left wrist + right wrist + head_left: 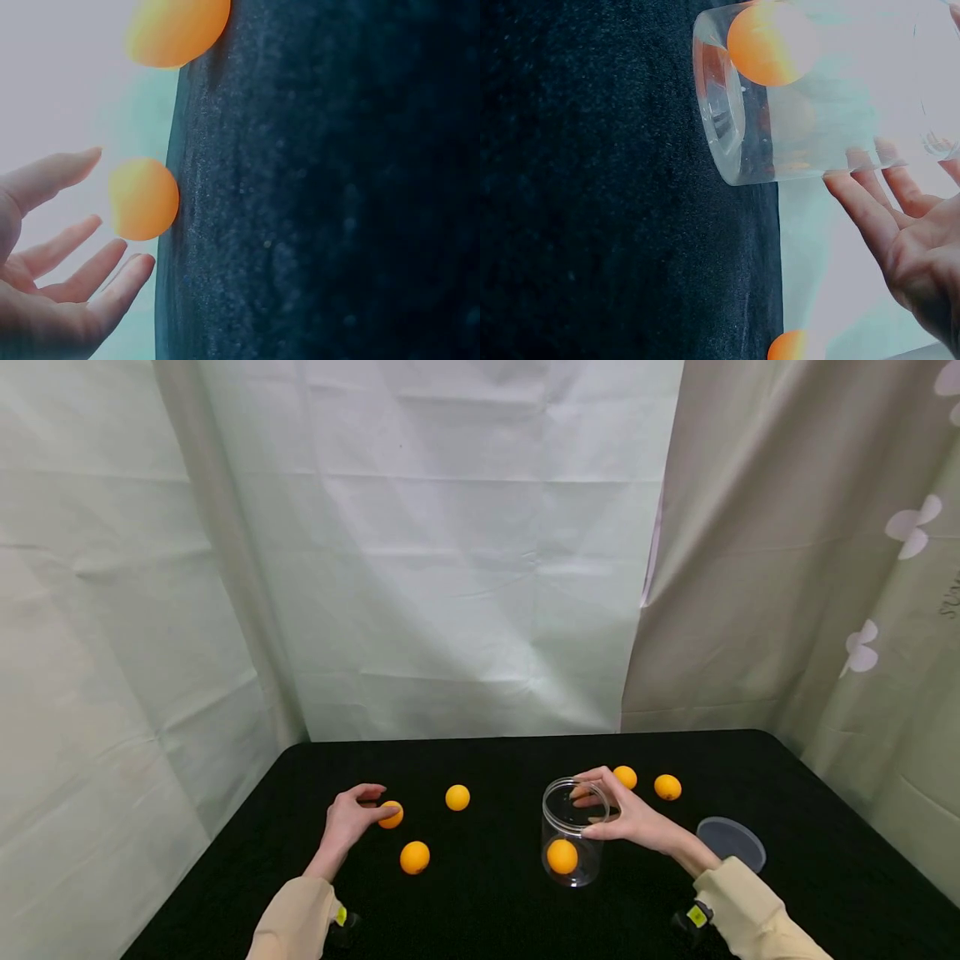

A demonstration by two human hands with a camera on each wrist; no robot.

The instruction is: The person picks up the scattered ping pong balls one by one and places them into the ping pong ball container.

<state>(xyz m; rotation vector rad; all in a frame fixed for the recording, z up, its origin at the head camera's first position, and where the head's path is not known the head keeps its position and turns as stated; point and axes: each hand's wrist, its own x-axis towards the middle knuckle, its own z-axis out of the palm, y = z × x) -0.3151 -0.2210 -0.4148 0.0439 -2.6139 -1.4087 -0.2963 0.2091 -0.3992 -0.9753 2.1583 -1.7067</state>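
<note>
My left hand [351, 820] reaches around an orange ping-pong ball [393, 820] on the left of the table. In the left wrist view the thumb and fingers are spread beside that ball [146, 199], with a gap visible between them and it. On the right, my right hand [636, 822] holds a clear, lidless jar [588, 860] near its rim, thumb on the near side and fingers on the far side. The jar stands upright, with one orange ball [562, 857] low inside it. The right wrist view shows the fingers against the jar wall [750, 161].
Two loose balls lie near the left hand, one farther back [457, 797] and a nearer ball [415, 857]. Behind the right hand are another ball [625, 777] and a ball [667, 787] beside it. A grey round lid [733, 843] lies right on the black table [480, 910].
</note>
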